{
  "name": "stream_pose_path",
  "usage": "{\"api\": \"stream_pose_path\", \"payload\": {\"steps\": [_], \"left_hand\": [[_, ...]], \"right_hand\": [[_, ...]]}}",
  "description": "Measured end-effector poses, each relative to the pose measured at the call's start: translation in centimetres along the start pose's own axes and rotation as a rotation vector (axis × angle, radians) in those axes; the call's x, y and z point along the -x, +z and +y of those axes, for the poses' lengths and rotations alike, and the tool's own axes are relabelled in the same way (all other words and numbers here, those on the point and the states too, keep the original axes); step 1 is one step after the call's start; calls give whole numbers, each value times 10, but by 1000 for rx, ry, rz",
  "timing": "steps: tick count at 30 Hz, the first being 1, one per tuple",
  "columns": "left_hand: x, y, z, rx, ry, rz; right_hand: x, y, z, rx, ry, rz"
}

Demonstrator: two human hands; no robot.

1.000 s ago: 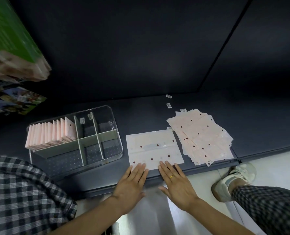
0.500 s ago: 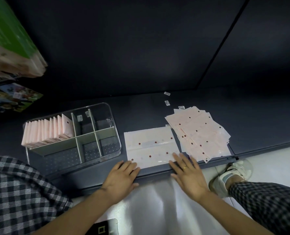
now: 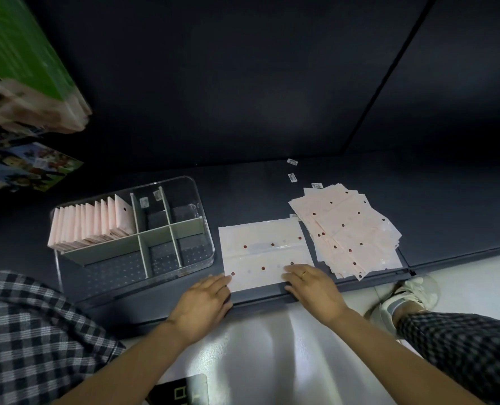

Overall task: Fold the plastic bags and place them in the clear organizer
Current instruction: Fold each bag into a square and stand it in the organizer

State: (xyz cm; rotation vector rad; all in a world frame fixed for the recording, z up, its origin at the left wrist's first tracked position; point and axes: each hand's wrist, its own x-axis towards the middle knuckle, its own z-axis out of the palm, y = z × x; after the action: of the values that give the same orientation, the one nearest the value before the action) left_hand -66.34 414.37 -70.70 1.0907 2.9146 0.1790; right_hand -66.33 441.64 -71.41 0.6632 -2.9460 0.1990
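One pale pink plastic bag (image 3: 264,252) with dark red dots lies flat on the dark shelf near its front edge. My left hand (image 3: 204,302) rests at the bag's near left corner, fingertips touching its edge. At the near right corner my right hand (image 3: 313,286), wearing a ring, lies flat with fingers on the bag. A loose pile of unfolded bags (image 3: 348,229) sits to the right. The clear organizer (image 3: 202,217) stands to the left, and a row of folded bags (image 3: 93,226) fills its back left compartment.
Small white labels (image 3: 292,171) lie behind the pile. A green box (image 3: 23,62) and printed packages hang over the upper left. The shelf's front edge (image 3: 257,301) runs under my hands. A shoe (image 3: 409,293) and checked trouser legs are on the white floor.
My hands slid apart along the bag's near edge, left hand toward the left corner and right hand toward the right corner. The bag stays flat in the same place.
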Motion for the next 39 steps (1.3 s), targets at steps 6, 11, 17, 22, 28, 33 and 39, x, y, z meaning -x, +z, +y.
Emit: {"api": "stream_pose_path", "payload": {"steps": [6, 11, 17, 22, 28, 33, 39], "left_hand": [[-15, 0, 2, 21, -20, 31], [-28, -2, 6, 72, -85, -44], [-51, -2, 1, 189, -130, -327], [-60, -19, -3, 276, -220, -382], [-59, -39, 4, 303, -284, -45], [-48, -34, 21, 182, -67, 231], [-33, 13, 38, 117, -109, -264]], "right_hand": [[-16, -1, 6, 177, -201, -56], [-29, -4, -2, 224, -172, -127], [-39, -29, -5, -134, 39, -424], [-41, -50, -3, -322, 50, -548], [-69, -57, 16, -509, 213, -535], [-94, -39, 25, -492, 302, -534], [-103, -23, 20, -440, 347, -486]]}}
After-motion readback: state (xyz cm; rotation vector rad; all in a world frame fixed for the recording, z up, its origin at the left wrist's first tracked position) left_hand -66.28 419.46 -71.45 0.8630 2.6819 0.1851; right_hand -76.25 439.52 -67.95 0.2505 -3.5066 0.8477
